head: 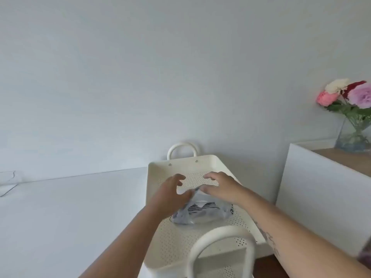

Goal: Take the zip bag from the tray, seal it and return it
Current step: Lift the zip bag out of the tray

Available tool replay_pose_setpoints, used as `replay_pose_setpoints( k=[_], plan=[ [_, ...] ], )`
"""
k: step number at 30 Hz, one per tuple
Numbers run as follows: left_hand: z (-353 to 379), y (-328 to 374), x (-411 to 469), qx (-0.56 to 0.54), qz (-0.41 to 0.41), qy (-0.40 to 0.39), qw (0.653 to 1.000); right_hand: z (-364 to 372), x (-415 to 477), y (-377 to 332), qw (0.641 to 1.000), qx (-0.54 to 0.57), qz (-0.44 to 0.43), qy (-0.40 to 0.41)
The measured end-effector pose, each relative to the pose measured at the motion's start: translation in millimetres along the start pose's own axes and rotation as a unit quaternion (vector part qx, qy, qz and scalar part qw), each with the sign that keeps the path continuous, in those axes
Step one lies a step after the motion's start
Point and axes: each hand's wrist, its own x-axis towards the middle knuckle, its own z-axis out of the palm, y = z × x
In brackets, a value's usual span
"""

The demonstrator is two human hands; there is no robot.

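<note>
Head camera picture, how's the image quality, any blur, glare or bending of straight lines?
Head view: soft, even light, no glare and only faint shadows; both the left hand and right hand are slightly smeared over the zip bag; the tray and its near handle look stretched by the wide lens; the flowers at the right edge are soft.

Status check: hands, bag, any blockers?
Left hand and right hand pinching zip bag top edge. Bag in tray. Nothing in the way.
</note>
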Motion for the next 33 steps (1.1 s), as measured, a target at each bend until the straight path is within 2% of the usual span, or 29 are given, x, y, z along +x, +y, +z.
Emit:
replay_pose_setpoints(
  k=[5, 11, 21, 24, 28, 33],
  plan=[
    [12.6, -1.7, -14.9, 0.016, -0.040, -0.041, 0.998, 7.9, -13.8, 11.1, 0.999, -0.016, 0.026, -0.040],
    [25.7, -1.8, -19.7, 0.055, -0.012, -0.050, 0.997, 17.5, -12.5, 16.5, 0.999, -0.040, 0.007, -0.029],
    [6.9, -6.3, 0.4, -0.002, 0.015, 0.085, 0.996, 7.1, 3.7, -24.2, 0.994, 0.078, -0.053, 0.054],
    [-16.2, -3.5, 9.4, -0.032, 0.031, 0.132, 0.990, -1.0, 14.5, -52.7, 0.988, 0.085, -0.090, 0.090],
    [-58.0, -1.9, 18.4, -0.081, 0.015, 0.138, 0.987, -8.5, 30.3, -97.5, 0.973, 0.092, -0.165, 0.133],
    [-113.4, -13.8, 14.3, -0.085, 0.040, 0.201, 0.975, -6.1, 47.6, -152.4, 0.954, 0.092, -0.240, 0.155]
  ],
)
